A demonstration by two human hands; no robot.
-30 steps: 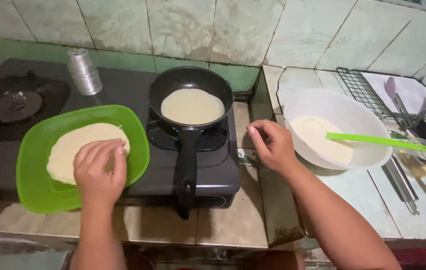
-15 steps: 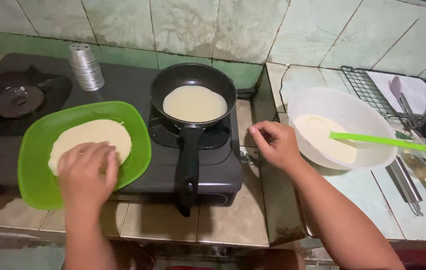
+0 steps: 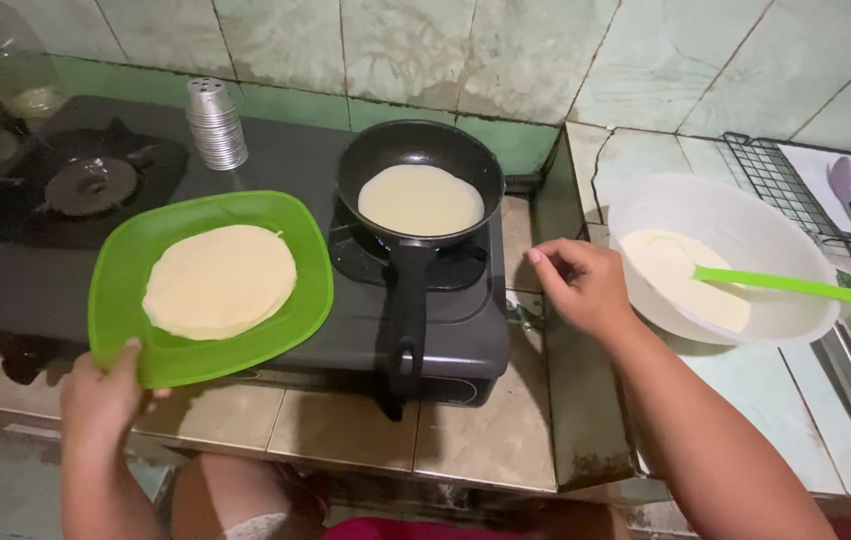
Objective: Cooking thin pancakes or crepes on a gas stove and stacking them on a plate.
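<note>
While my left hand (image 3: 105,395) pinches the near corner of the green plate (image 3: 135,290), thumb on top of the rim and fingers hidden beneath, the plate sits tilted on the front of the black stove (image 3: 465,335) — close to the pan, so the stack of pale crepes (image 3: 219,280) on it stays within easy reach. My right hand (image 3: 580,285) holds nothing; its fingers are loosely curled, hovering above the gap between the stove and the tiled counter (image 3: 585,160), beside the white batter bowl (image 3: 745,215) where the green spatula (image 3: 795,290) rests. One crepe (image 3: 420,198) lies flat in the black frying pan (image 3: 377,155) on the burner — its handle (image 3: 407,300) points toward me.
</note>
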